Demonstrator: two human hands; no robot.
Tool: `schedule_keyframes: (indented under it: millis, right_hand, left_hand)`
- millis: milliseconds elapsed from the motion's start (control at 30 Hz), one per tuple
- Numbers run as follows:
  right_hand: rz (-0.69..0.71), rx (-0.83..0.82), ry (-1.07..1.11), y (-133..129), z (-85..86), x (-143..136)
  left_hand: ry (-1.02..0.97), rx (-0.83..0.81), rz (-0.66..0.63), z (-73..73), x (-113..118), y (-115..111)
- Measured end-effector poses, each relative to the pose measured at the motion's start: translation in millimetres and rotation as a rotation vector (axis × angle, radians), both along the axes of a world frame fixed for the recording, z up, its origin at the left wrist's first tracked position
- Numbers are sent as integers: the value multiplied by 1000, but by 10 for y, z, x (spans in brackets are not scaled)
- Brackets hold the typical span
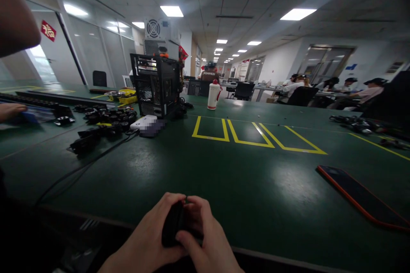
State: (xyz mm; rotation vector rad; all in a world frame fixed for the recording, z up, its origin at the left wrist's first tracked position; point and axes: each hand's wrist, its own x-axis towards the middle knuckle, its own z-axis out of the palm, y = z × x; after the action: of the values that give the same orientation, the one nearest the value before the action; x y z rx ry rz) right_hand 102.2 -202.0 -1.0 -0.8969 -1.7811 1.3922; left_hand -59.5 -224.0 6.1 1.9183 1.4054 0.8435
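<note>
Near the table's front edge, a small black rounded object (172,225) sits between my two hands; its exact kind is not clear. My left hand (149,232) is wrapped around its left side, the thumb low and the fingers curled over the top. From the other side my right hand (212,234) closes in, its thumb against the object and its index fingertip meeting the left one above it. The palms and fingers hide much of the object. Beneath and beyond them lies the green tabletop (230,175).
A black open computer case (156,85) stands at the back left, beside black parts (109,119) and a cable (86,164). A white bottle (212,96) stands behind yellow tape outlines (250,143). An orange-edged dark slab (358,196) lies right. Another person's hand (11,111) is far left.
</note>
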Motion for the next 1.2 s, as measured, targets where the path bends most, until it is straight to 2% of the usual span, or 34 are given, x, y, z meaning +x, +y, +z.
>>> schedule_keyframes:
  millis: [133, 300, 433, 600, 767, 867, 1000, 1067, 1200]
  right_hand:
    - [-71, 9, -54, -8, 0, -55]
    - [-116, 172, -89, -37, 83, -84]
    - [-85, 179, -135, -59, 137, -101]
    - [-43, 195, -211, -60, 109, -122]
    - [-5, 352, -306, -74, 100, -144]
    - [-1, 477, -365, -91, 63, -104]
    - [-37, 646, -415, -87, -45, 84]
    - [-87, 725, -441, -70, -97, 250]
    - [-296, 832, -547, -11, -167, 726]
  left_hand:
    - [34, 24, 32, -21, -49, -23]
    - [40, 85, -11, 30, -47, -56]
    - [29, 98, -62, 92, -60, -83]
    - [17, 75, -63, 100, -88, -78]
    - [58, 101, -37, 73, -152, -68]
    - [126, 107, 53, 69, -347, -28]
    - [227, 97, 258, 72, -838, 48]
    - [294, 52, 324, 81, -1115, 59]
    - [485, 54, 432, 105, -1554, 13]
